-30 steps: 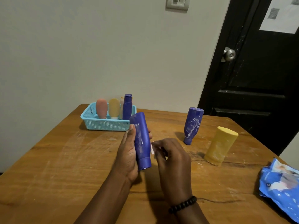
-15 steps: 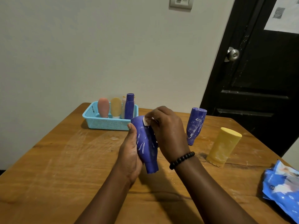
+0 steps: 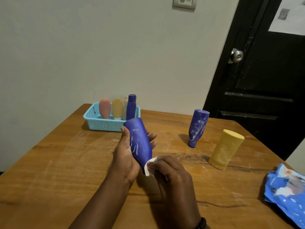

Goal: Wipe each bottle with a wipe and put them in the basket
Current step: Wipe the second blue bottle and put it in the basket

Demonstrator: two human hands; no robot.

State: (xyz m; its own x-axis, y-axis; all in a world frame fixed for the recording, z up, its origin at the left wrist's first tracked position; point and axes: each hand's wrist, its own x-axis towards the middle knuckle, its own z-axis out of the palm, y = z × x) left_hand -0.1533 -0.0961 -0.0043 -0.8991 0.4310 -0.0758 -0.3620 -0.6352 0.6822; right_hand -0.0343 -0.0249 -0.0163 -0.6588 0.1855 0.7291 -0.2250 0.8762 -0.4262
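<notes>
— While the left hand (image 3: 126,156) holds the blue bottle (image 3: 140,142) above the table (image 3: 49,171), what does the head view show of its grip?

— The thumb lies along the near side of the bottle and the fingertips come out on the far side, so the grip is grasping the bottle round its body. The bottle is tilted, with the wide end up and toward the basket (image 3: 105,123), and the narrow end down. White streaks are on its surface.

— And the right hand (image 3: 171,172)?

— It pinches a small white wipe (image 3: 149,167) against the lower end of the blue bottle. Its fingers are curled round the wipe. A dark bead bracelet (image 3: 202,223) is on that wrist.

— Where are the other bottles?

— In the light blue basket at the far left of the table stand a pink tube (image 3: 104,108), a yellow tube (image 3: 117,108) and a dark blue bottle (image 3: 131,107); something pale is behind it, but it cannot be told what it is. To the right, well apart from the basket, a second blue bottle (image 3: 197,128) stands on its cap with white marks on it. Near it, a yellow bottle (image 3: 225,149) stands too, leaning in the view.

— Anything else?

— A blue wipe packet (image 3: 287,192) lies at the right edge of the table. Behind are a pale wall and a black door (image 3: 264,80) with a metal knob (image 3: 236,55).
</notes>
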